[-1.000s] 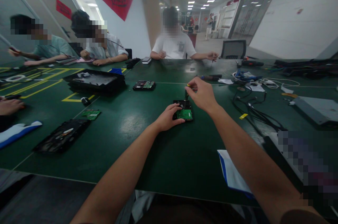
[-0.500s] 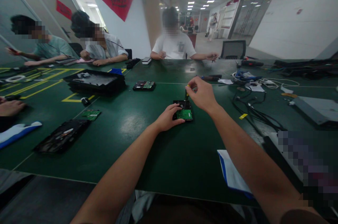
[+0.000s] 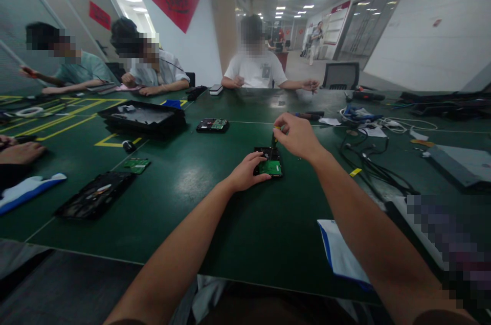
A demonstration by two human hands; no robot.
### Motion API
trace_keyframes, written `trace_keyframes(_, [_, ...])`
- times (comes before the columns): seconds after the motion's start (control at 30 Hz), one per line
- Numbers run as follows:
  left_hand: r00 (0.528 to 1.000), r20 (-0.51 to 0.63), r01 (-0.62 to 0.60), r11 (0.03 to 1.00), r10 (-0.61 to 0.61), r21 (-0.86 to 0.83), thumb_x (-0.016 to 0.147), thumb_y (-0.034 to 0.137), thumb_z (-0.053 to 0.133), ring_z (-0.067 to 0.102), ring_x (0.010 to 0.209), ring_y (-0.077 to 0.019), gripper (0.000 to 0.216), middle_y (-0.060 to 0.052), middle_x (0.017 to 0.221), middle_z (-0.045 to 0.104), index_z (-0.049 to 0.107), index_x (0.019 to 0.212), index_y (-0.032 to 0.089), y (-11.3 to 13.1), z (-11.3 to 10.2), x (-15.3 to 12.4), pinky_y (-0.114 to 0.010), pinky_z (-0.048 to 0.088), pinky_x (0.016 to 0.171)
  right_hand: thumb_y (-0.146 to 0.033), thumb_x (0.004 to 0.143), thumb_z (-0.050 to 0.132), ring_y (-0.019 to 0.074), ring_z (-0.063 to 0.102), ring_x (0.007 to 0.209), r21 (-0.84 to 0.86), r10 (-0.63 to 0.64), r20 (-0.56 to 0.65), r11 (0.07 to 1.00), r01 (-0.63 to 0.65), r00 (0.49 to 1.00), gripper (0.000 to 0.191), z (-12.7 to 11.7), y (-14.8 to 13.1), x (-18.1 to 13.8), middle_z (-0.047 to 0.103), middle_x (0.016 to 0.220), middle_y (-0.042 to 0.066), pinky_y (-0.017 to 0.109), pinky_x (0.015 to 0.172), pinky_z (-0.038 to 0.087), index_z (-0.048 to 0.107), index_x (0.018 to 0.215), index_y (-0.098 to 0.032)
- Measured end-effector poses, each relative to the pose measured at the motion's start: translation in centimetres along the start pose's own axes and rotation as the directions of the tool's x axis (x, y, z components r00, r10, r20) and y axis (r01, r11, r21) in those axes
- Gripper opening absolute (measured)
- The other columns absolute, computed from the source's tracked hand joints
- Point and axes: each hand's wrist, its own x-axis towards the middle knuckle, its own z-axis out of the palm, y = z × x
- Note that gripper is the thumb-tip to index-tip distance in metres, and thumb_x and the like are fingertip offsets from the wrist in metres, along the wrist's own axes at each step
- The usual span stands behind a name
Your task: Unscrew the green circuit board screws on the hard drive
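A hard drive lies on the green table with its green circuit board facing up. My left hand is closed around the drive's left side, fingers over the top and thumb along the near edge. Above the far part of the drive, my right hand pinches a small screwdriver with a yellow and dark handle. The screwdriver stands nearly upright, its lower end at the drive. Whether its tip sits in a screw is too small to tell.
Another hard drive lies farther left, near a black tray. At left are a black casing and a loose circuit board. Black cables and a grey metal box are at right. Several people sit around the table.
The view has shifted slightly, moving everything a little right and down. Both hands keep their hold, left on the hard drive and right on the screwdriver.
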Motion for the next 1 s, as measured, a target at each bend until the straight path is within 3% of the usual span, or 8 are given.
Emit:
trace_keyframes(0.43, [1.000, 0.009, 0.007, 1.000, -0.007, 0.008, 0.087, 0.058, 0.073, 0.039, 0.151, -0.0315, 0.069, -0.016, 0.156, 0.048, 0.057, 0.141, 0.019, 0.2, -0.2, 0.0, -0.048, 0.034, 0.126, -0.024, 0.087, 0.072, 0.0203, 0.068, 0.080, -0.126, 0.029, 0.240, 0.992, 0.001, 0.970, 0.011, -2.5, -0.1, 1.7, 0.075, 0.090, 0.006, 0.032, 0.074, 0.046, 0.068, 0.095, -0.019])
trace_keyframes(0.6, [1.000, 0.004, 0.008, 1.000, -0.008, 0.010, 0.086, 0.059, 0.073, 0.039, 0.151, -0.0325, 0.069, -0.015, 0.158, 0.046, 0.057, 0.141, 0.020, 0.1, -0.1, 0.1, -0.050, 0.033, 0.126, -0.030, 0.088, 0.071, 0.0187, 0.066, 0.076, -0.096, -0.005, 0.223, 0.995, 0.027, 0.975, 0.011, -2.1, -0.5, 1.2, 0.074, 0.086, 0.004, 0.031, 0.070, 0.045, 0.065, 0.090, -0.020])
trace_keyframes(0.8, [1.000, 0.004, 0.009, 1.000, -0.009, 0.002, 0.086, 0.059, 0.074, 0.039, 0.151, -0.0329, 0.069, -0.014, 0.158, 0.046, 0.057, 0.141, 0.021, 0.1, -0.1, 0.1, -0.051, 0.034, 0.125, -0.032, 0.088, 0.069, 0.0230, 0.066, 0.080, -0.226, 0.042, 0.126, 0.974, -0.013, 0.991, 0.013, -1.0, -0.2, 1.2, 0.075, 0.091, 0.009, 0.035, 0.073, 0.044, 0.067, 0.090, -0.019])
trace_keyframes(1.0, [1.000, 0.004, 0.001, 1.000, -0.001, 0.006, 0.087, 0.057, 0.074, 0.039, 0.151, -0.0321, 0.067, -0.016, 0.157, 0.047, 0.057, 0.140, 0.019, 0.3, -0.2, 0.0, -0.050, 0.034, 0.125, -0.035, 0.095, 0.062, 0.0197, 0.068, 0.080, -0.018, 0.046, 0.202, 0.999, -0.043, 0.978, 0.019, -1.0, 0.1, 1.4, 0.077, 0.094, 0.006, 0.033, 0.076, 0.047, 0.072, 0.091, -0.020])
